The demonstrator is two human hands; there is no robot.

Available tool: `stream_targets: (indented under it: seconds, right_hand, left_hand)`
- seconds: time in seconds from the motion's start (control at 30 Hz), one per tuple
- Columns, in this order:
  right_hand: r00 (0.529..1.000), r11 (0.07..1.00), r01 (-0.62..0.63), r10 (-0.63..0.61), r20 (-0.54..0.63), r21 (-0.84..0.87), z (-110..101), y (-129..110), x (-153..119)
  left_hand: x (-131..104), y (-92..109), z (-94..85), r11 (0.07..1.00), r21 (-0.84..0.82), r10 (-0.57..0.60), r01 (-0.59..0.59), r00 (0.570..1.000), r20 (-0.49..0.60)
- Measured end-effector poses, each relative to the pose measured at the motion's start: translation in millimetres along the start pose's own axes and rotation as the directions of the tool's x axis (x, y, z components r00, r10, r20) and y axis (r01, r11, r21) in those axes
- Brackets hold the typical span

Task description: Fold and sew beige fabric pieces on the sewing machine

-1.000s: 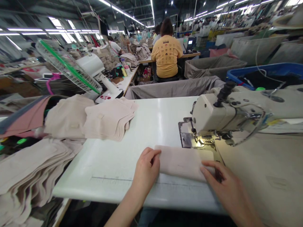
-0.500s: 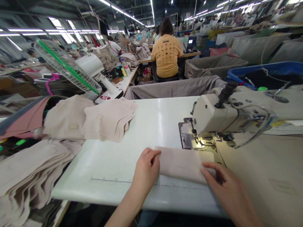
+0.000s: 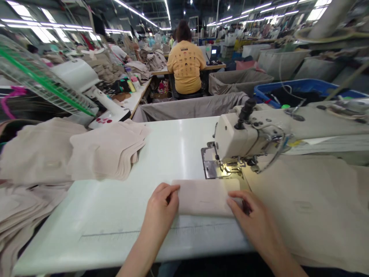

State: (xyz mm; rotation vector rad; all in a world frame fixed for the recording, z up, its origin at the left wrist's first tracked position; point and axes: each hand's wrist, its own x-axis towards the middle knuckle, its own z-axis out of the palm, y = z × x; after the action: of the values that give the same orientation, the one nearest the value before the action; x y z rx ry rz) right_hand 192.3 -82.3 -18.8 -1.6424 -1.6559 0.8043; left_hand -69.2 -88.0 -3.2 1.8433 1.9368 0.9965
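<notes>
A folded beige fabric piece [image 3: 204,198] lies on the white sewing table [image 3: 115,207], just in front of the sewing machine [image 3: 239,134]. My left hand [image 3: 163,204] pinches its left end between thumb and fingers. At the opposite end, my right hand [image 3: 249,209] grips the right edge, thumb below and fingertips on top. The lit presser foot area [image 3: 230,168] sits slightly beyond the fabric's far edge, and the two look apart. A short dark line shows on the fabric near its middle.
Stacked beige cut pieces [image 3: 106,150] lie at the left, beside a white fan [image 3: 75,77] with a green rim. More beige fabric [image 3: 305,207] covers the right side. A grey cloth bin [image 3: 190,107] stands beyond the table. Farther off, a person in a yellow shirt [image 3: 186,67] sits facing away.
The whole view has shifted, so the table and machine appear farther left. Both hands keep their grip on the fabric, which now lies straighter, its right end less tilted toward me.
</notes>
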Motion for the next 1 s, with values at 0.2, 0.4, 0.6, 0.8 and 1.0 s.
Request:
stream_targets:
  seconds: [0.2, 0.4, 0.6, 0.8, 1.0]
  right_hand:
    - [1.000, 1.000, 0.007, -0.007, -0.028, -0.006, -4.7, -8.2, 2.6]
    - [0.999, 0.996, -0.011, 0.014, 0.032, -0.083, -6.9, -10.5, 10.3]
    - [1.000, 0.993, -0.009, 0.011, 0.017, -0.116, -6.7, -9.1, 10.6]
    - [1.000, 0.991, -0.006, 0.008, 0.015, -0.135, -6.6, -8.9, 10.8]
    - [1.000, 0.994, -0.009, 0.011, 0.016, -0.111, -5.4, -8.6, 11.7]
  left_hand:
    - [6.5, 0.8, -1.9, 0.999, 0.033, -0.002, 0.001, 0.999, 0.033]
    - [7.4, 2.4, -3.2, 0.997, 0.072, -0.016, 0.013, 0.999, 0.034]
    - [7.9, 2.3, -3.2, 0.997, 0.076, -0.021, 0.017, 0.999, 0.040]
    - [8.2, 0.5, -3.0, 0.997, 0.078, -0.014, 0.011, 0.999, 0.035]
    - [7.4, 0.4, -3.5, 0.996, 0.090, -0.019, 0.016, 0.999, 0.036]
